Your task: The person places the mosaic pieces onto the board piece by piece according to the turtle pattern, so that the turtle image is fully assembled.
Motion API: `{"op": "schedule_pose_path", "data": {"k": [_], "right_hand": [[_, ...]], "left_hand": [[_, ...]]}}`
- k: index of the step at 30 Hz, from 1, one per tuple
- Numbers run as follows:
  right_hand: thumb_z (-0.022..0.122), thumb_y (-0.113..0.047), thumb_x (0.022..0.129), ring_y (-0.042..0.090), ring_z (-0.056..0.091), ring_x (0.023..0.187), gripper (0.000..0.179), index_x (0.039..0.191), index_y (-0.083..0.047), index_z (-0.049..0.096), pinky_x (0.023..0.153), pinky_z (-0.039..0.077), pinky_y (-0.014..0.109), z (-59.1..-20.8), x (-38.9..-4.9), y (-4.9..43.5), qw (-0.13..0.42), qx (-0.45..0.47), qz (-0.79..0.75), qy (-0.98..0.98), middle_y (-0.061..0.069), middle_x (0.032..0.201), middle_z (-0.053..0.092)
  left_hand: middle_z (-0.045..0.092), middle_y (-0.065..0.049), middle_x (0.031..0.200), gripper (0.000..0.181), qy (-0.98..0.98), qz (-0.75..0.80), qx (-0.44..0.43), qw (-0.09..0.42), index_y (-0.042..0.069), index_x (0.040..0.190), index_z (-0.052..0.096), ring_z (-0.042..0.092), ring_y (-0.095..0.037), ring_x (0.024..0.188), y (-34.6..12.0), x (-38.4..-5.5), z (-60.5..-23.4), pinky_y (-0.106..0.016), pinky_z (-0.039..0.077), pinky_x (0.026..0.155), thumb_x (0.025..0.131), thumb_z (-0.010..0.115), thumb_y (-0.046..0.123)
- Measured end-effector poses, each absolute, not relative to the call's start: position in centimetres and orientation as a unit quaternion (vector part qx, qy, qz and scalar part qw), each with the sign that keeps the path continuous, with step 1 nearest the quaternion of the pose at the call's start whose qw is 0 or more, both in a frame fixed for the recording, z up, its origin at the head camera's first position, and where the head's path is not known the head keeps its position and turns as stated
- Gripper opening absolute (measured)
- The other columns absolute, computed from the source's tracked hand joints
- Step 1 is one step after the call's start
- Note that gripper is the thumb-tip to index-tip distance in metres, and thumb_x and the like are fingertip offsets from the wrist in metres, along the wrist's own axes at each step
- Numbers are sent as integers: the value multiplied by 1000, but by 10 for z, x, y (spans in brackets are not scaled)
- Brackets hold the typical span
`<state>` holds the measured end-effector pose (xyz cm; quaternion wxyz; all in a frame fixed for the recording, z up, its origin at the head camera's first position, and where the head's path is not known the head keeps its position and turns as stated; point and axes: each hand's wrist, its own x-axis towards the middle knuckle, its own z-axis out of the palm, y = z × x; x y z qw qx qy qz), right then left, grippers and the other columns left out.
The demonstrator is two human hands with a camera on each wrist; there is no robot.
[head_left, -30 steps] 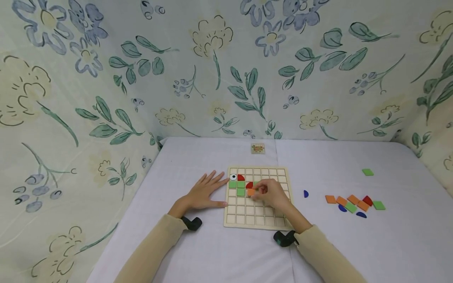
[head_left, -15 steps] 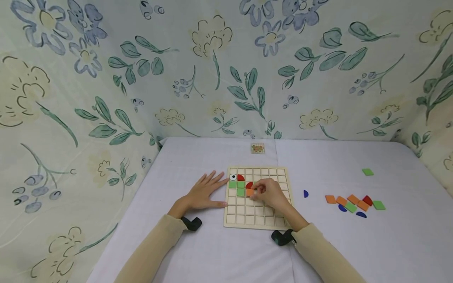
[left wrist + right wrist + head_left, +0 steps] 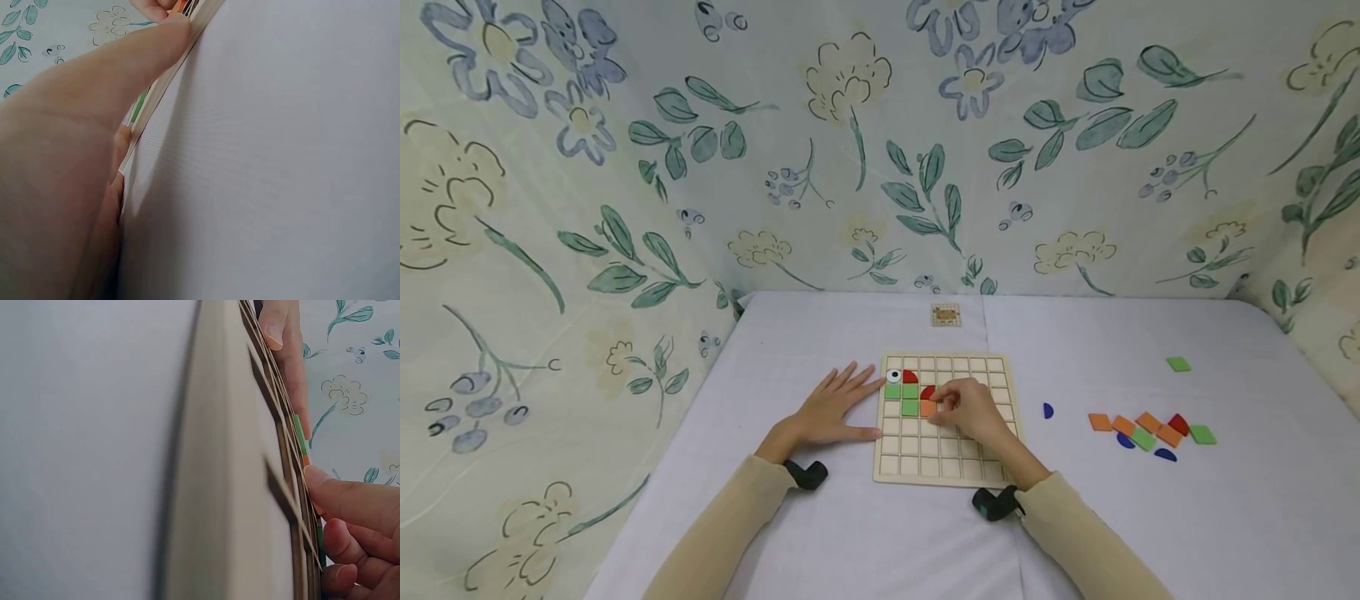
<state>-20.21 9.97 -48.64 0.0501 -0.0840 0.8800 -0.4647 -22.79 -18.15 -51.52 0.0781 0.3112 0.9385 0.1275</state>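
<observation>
A wooden grid board (image 3: 906,468) lies on the white cloth. My left hand (image 3: 831,412) rests flat with fingers spread, its thumb and a fingertip touching the board's left edge. With curled fingers and thumb, my right hand (image 3: 976,410) pinches an orange square tile (image 3: 928,408) at a cell of the board. Left of that tile sits a green square tile (image 3: 910,407); above it is a red rounded tile (image 3: 927,392). Further up-left are an eye tile (image 3: 893,376), a second red tile (image 3: 911,377) and two more green squares. The right hand hides some middle cells.
Right of the board lie a blue half-round tile (image 3: 1048,411) and a loose group with several orange diamond tiles (image 3: 1101,422), green ones, blue half-rounds and a red tile (image 3: 1178,425). A green diamond (image 3: 1179,364) lies apart. A small pattern card (image 3: 946,315) is behind the board.
The orange tile has shifted slightly left and now lines up with its cell beside the green tile. My right hand moved slightly left with it; my left hand stayed still.
</observation>
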Motion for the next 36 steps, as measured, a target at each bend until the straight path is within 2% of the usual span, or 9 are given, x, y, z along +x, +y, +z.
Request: {"op": "schedule_pose_path", "data": {"k": [13,28,36], "right_hand": [[87,-2,75,15,46,60,23,94,-1,75,56,39,26,-488,-203,102,52,-74,-465,881,2,64,55],[86,0,74,14,46,61,22,94,-1,75,57,38,25,-488,-199,101,57,-73,-479,873,2,64,55],[86,-2,76,15,48,61,23,97,0,76,55,39,25,-480,-198,107,46,-87,-484,870,1,66,58]], "left_hand": [[2,7,167,96,939,120,310,82,40,160,11,-8,-22,152,-180,-231,-517,-48,-6,120,82,46,84],[2,7,167,96,941,117,304,89,39,160,12,-8,-22,152,-181,-228,-517,-47,-6,120,82,47,83],[7,3,167,96,938,134,309,77,36,160,17,-4,-26,152,-181,-228,-514,-51,-3,120,83,48,83]]}}
